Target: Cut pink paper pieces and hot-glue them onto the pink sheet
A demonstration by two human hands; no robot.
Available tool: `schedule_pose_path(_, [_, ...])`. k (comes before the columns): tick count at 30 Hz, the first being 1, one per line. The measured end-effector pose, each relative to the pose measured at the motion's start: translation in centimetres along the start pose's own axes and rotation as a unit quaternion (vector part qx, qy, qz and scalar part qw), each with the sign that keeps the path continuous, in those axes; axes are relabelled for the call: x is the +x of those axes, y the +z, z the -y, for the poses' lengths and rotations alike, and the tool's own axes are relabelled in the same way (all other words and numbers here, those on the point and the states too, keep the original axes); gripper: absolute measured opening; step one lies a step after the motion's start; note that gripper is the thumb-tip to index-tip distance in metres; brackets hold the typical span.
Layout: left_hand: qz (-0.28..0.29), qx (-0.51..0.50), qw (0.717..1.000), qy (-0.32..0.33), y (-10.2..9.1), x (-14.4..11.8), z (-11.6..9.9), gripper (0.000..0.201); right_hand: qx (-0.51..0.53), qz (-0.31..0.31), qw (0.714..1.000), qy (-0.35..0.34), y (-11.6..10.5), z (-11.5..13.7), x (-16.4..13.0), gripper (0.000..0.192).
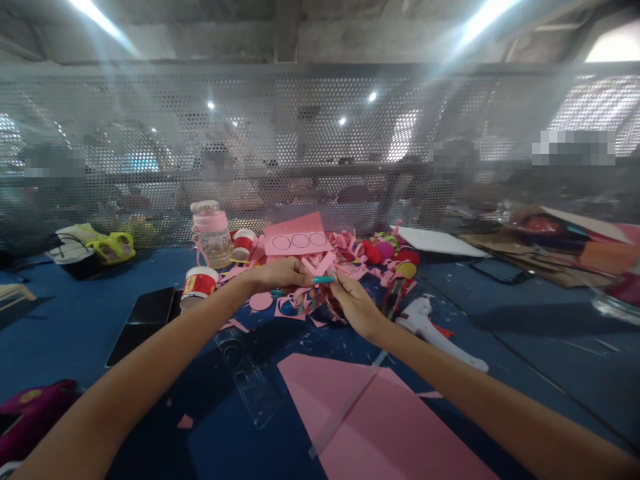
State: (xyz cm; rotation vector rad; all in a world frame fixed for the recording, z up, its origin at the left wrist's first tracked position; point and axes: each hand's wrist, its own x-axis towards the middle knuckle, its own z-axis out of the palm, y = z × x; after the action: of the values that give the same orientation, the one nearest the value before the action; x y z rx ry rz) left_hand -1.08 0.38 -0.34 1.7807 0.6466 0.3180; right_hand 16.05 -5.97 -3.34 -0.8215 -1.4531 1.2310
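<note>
Both hands meet above a heap of pink paper scraps (305, 303) on the blue table (525, 327). My left hand (280, 275) pinches a small pink paper piece at its fingertips. My right hand (353, 303) comes in from the right and grips a teal-handled tool (324, 280), likely scissors, at that same piece. How the blades sit is hidden by the fingers. A pink sheet with three drawn circles (298, 239) lies just beyond the hands.
A large pink sheet (380, 420) and clear ruler (250, 373) lie near me. Two red paper cups (198, 285), a pink bottle (211, 233), a black phone (145, 319) sit left. A white glue gun (430, 327) lies right. A perforated metal screen (320, 133) closes the far edge.
</note>
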Motion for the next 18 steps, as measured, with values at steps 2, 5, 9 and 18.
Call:
schedule_pose_path(2, [0.003, -0.001, 1.0, -0.001, -0.1, 0.1, 0.2, 0.033, 0.025, 0.012, 1.0, 0.002, 0.2, 0.4, -0.3, 0.035])
schedule_pose_path(5, [-0.005, 0.011, 1.0, 0.001, 0.1, 0.0, 0.1, 0.031, 0.024, 0.031, 0.999, -0.005, 0.2, 0.8, -0.5, 0.05])
schedule_pose_path(9, [-0.011, 0.057, 0.998, 0.005, 0.7, -0.1, -0.5, 0.029, -0.036, 0.016, 0.999, -0.002, -0.1, 0.7, -0.3, 0.051])
schedule_pose_path(18, [-0.007, 0.107, 0.994, 0.013, 1.2, -0.2, -1.1, 0.02, -0.123, -0.04, 0.992, 0.013, 0.0, 0.6, -0.2, 0.051])
